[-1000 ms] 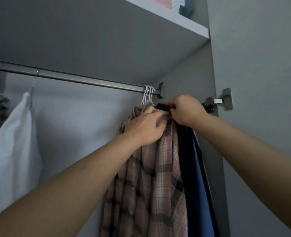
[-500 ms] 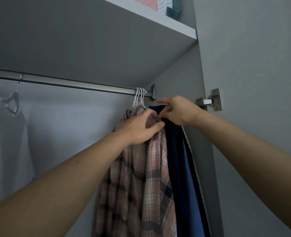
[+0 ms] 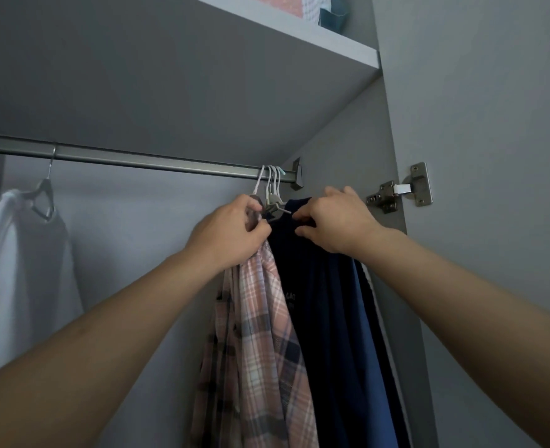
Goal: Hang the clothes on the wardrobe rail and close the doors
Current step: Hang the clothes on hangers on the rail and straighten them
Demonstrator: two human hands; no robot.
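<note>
A metal rail (image 3: pixel 157 163) runs across the wardrobe under a shelf. At its right end several white hangers (image 3: pixel 272 185) hook over it. A pink plaid shirt (image 3: pixel 260 344) and a dark navy garment (image 3: pixel 328 305) hang from them side by side. My left hand (image 3: pixel 231 231) grips the plaid shirt at its collar. My right hand (image 3: pixel 335 218) pinches the navy garment at its shoulder, just below the hangers. A white garment (image 3: pixel 18 273) hangs on a grey hanger (image 3: pixel 44 198) at the left.
The open right door (image 3: pixel 493 221) stands beside my right arm, held by a metal hinge (image 3: pixel 399 192). The shelf (image 3: pixel 299 30) above the rail carries folded cloth and a blue box (image 3: pixel 332 14). The rail's middle stretch is bare.
My left hand has pulled the plaid shirt to the left, parting it from the navy garment. The right hand has shifted its pinch on the navy shoulder. The hangers' necks now show between my hands.
</note>
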